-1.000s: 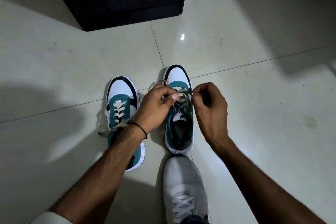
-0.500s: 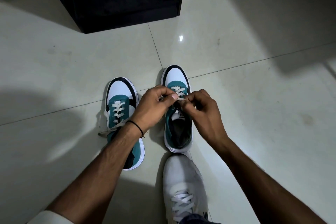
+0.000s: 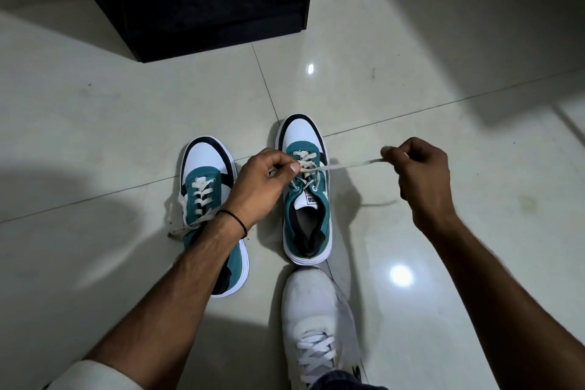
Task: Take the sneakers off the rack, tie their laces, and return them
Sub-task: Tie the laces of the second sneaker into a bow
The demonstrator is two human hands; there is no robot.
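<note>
Our left forearm crosses the left teal sneaker (image 3: 202, 196) and hides its heel half, and the black rack (image 3: 196, 0) at the upper centre of the frame is cut off by the top edge, its inside too dark to read. Both teal sneakers stand on the glossy tiled floor (image 3: 443, 104) at mid-frame, toes pointing up the frame, with smooth white toe caps, black trim and flat cream laces. Our left hand (image 3: 262, 180) pinches the lacing over the right teal sneaker (image 3: 308, 199) between thumb and forefinger. Our right hand (image 3: 421, 174), right of centre, is curled closed on the lace end (image 3: 354, 164), which runs taut between the hands. We count two teal sneakers and one worn white shoe (image 3: 316, 313) at the bottom centre.
</note>
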